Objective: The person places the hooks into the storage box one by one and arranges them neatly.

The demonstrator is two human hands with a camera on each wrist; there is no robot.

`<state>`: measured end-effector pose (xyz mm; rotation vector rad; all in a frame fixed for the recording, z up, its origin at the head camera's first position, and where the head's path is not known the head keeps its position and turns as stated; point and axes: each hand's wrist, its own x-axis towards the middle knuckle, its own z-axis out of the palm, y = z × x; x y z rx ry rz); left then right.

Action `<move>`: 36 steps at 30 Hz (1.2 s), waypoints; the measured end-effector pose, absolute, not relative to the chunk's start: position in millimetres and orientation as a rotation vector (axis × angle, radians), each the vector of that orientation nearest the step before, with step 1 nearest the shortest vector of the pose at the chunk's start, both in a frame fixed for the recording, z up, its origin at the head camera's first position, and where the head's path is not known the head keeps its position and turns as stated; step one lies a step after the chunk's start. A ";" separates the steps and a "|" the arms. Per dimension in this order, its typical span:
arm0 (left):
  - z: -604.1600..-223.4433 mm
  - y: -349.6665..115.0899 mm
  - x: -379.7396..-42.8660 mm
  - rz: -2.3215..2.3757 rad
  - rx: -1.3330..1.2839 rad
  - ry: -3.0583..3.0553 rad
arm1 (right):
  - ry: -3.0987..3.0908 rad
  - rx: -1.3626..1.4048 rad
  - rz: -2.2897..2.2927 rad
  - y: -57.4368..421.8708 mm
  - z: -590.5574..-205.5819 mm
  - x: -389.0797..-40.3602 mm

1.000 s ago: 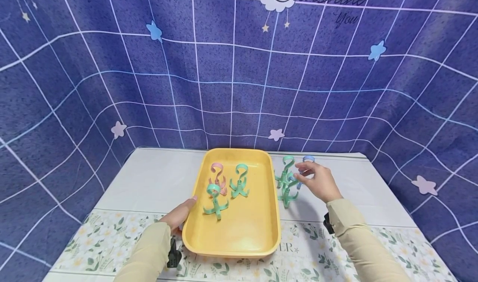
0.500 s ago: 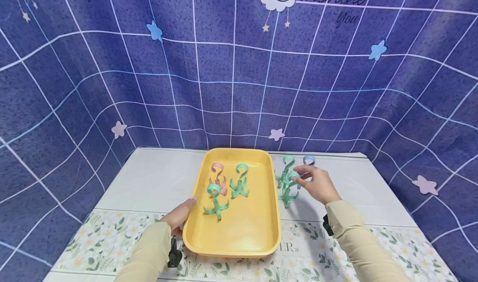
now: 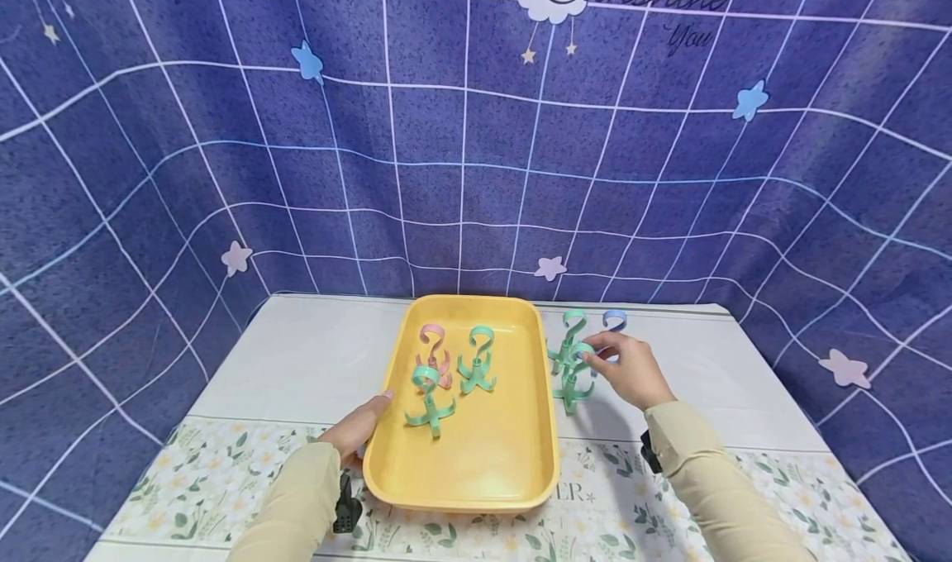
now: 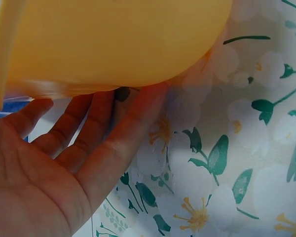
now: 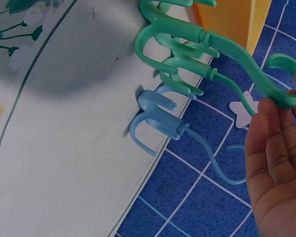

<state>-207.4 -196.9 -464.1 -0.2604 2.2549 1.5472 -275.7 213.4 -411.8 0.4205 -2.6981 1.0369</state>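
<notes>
My right hand point(image 3: 630, 368) pinches the curled top of a green claw hook point(image 3: 571, 392), a plastic hanger with several upturned prongs. In the right wrist view my fingers point(image 5: 274, 143) are at its curl, and its prongs stand at the table. A second green hook point(image 3: 574, 322) stands right behind it, and a blue hook point(image 5: 158, 116) is beside them. My left hand point(image 3: 360, 426) holds the yellow tray point(image 3: 379, 463) at its left side, thumb at the rim. In the left wrist view the fingers point(image 4: 121, 148) reach under the tray's wall, their tips hidden.
Inside the tray are a pink hook point(image 3: 434, 355) and two green hooks, one at the back point(image 3: 477, 373) and one nearer point(image 3: 431, 415). A floral cloth point(image 3: 617, 504) covers the table's front. A blue gridded curtain point(image 3: 461, 132) surrounds the back and sides.
My right hand has moved slightly left and down, and its fingers have closed on the nearer green hook's curled top. The left hand and tray have stayed in place.
</notes>
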 end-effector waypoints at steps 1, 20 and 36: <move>-464.0 -196.8 -207.4 1.547 -0.261 2.256 | -2.698 0.421 1.033 212.8 -411.3 -275.5; -463.2 -197.2 -206.5 1.574 -0.259 2.242 | -2.688 0.438 0.983 212.4 -396.4 -270.1; -462.7 -197.7 -206.6 1.575 -0.248 2.234 | -2.688 0.497 0.924 208.0 -383.1 -267.0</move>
